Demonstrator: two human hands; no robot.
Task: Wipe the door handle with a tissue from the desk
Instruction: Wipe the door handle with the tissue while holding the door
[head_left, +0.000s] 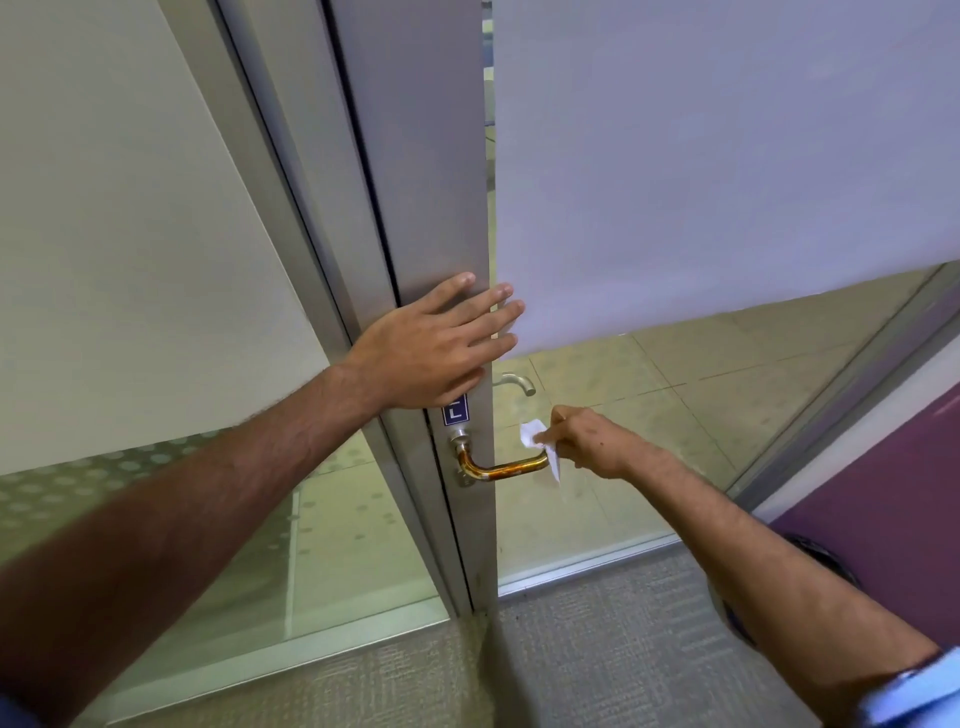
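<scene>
This looks like an office building. A metal-framed glass door (415, 156) carries frosted film (701, 156) and a lever handle (501, 470), with a dotted glass partition (130, 493) beside it. Grey commercial carpet (597, 649) meets a tiled corridor floor (675, 374) beyond the threshold.

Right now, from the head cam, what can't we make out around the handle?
- Tissue: mostly hidden inside the right hand; whether it touches the door handle tip can't be told.
- Blue label: upper part covered by the left hand; only an "L" reads.
- Far-side handle: its base is hidden by the door edge.
- Dark object beyond the right forearm: mostly blocked, unidentifiable.
</scene>
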